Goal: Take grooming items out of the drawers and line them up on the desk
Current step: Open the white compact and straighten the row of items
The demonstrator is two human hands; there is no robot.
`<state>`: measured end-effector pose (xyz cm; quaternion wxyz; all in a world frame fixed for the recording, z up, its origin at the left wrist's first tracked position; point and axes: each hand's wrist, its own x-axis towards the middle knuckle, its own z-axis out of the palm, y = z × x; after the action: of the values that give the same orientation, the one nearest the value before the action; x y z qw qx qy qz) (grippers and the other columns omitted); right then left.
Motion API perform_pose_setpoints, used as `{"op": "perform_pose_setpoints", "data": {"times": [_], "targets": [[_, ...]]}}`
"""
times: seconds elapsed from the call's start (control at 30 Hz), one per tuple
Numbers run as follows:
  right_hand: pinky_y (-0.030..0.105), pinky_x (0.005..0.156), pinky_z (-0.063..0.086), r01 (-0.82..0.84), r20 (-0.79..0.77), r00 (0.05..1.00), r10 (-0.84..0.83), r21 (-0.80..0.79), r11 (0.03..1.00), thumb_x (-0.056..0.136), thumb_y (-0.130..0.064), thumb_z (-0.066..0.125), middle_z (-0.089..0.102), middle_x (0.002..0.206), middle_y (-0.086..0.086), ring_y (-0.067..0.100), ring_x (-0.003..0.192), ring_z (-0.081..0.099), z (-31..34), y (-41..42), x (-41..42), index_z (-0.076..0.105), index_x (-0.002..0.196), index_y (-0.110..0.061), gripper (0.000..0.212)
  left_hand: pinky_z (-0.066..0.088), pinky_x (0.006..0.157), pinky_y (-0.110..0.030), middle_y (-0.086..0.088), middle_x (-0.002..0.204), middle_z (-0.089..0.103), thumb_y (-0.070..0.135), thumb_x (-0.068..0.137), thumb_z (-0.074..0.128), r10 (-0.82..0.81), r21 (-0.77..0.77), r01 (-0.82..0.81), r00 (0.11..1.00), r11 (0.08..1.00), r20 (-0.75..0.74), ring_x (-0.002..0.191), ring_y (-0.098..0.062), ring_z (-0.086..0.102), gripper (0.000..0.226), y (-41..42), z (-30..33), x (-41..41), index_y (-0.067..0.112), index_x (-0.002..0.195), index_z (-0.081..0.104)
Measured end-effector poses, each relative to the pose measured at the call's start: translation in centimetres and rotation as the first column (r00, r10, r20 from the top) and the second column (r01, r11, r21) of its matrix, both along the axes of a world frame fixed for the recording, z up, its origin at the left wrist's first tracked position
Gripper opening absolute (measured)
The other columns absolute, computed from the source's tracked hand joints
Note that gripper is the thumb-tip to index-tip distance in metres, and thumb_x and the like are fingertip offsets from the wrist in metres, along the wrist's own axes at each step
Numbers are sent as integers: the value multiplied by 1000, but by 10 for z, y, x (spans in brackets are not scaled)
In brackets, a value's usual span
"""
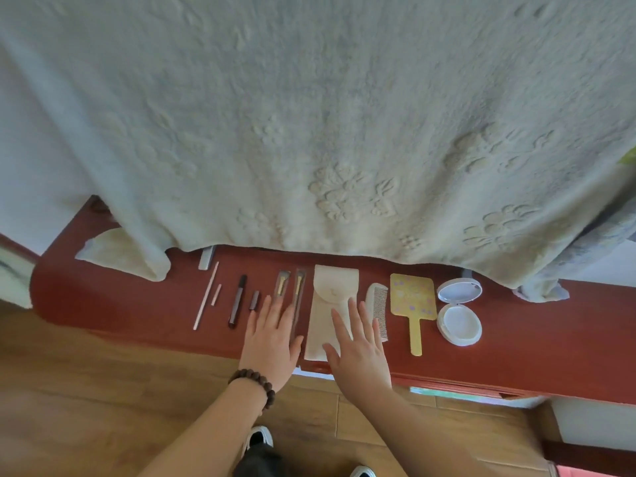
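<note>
Both hands lie flat and spread, gripping nothing: the left hand (272, 342) on a packaged brush (298, 297), the right hand (358, 346) on the soft cloth pouch (332, 297), mid-tabletop (137, 304). Left of the pouch, the brushes look light and slippery; pinch mid-length.

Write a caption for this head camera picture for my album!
Two open hands, left hand and right hand, hover over grooming items lined up on a red desk: comb, yellow mirror, open compact.

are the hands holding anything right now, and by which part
Nothing is held. The left hand lies flat and open over the packaged brushes; the right hand lies flat and open on the cream pouch, fingers spread.
</note>
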<state>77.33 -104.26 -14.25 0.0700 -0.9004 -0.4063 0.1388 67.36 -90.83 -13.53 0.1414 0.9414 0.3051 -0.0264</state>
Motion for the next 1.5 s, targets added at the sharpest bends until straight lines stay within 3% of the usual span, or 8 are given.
{"op": "perform_pose_setpoints", "data": {"times": [0.27,0.4,0.53,0.63,0.8,1.03,1.27,1.5], "targets": [[48,117,7,200,36,979,-198,-31,979,96,-46,36,-5,160,6,29,147,-4,-15,52,-39,16,150,-29,60,4,121,-41,-3,161,2,38,98,37,-225,-49,222,972,974,-61,148,-22,-7,61,48,0,-22,20,151,12],[48,114,-16,256,19,967,-256,-102,961,95,-52,11,-24,156,-2,25,142,-28,-17,54,-56,-11,149,-35,60,1,121,-43,-4,160,-10,37,100,31,-374,-67,369,923,927,-95,147,-23,-12,61,48,-5,-32,21,152,2],[49,115,-16,295,-31,953,-302,-153,943,92,-53,0,-33,151,-6,22,138,-36,-17,54,-65,-24,142,-35,59,-6,119,-44,-5,157,-23,50,97,9,-423,-78,416,886,906,-188,144,-24,-21,62,39,-17,-37,24,147,-16],[46,116,-16,284,-52,954,-295,-155,946,80,-53,-15,-36,150,-7,20,136,-39,-16,54,-64,-28,140,-34,64,-10,118,-43,-5,153,-28,59,77,-18,-427,-75,422,873,904,-235,142,-25,-26,74,36,-21,-36,22,141,-25],[45,117,-14,275,-58,956,-286,-155,949,78,-51,-18,-35,151,-7,20,137,-38,-19,52,-58,-27,141,-35,65,-5,120,-45,-5,147,-34,55,97,14,-430,-89,422,864,902,-261,142,-27,-27,70,36,-21,-26,19,144,-23],[45,118,-12,288,-69,951,-302,-163,944,100,-46,10,-32,153,-7,19,139,-35,-16,48,-42,-24,142,-36,55,-3,119,-48,-9,156,-24,52,98,22,-418,-75,413,875,908,-246,143,-27,-24,71,34,-20,-17,20,148,-16],[40,115,-17,259,-54,964,-261,-36,965,101,-45,15,-31,152,-5,18,137,-36,-2,68,-51,-16,147,-30,58,-3,120,-43,-4,158,-16,42,100,25,-281,-32,279,957,960,-72,146,-23,-16,64,50,-11,-33,20,150,-8],[40,117,-11,6,-41,999,-4,48,999,89,-49,-3,-20,156,-5,19,142,-25,3,128,-81,-3,151,-26,65,34,110,-47,-11,148,41,28,89,58,18,72,-20,999,997,31,139,-28,36,51,104,-7,-72,13,137,48]]}}
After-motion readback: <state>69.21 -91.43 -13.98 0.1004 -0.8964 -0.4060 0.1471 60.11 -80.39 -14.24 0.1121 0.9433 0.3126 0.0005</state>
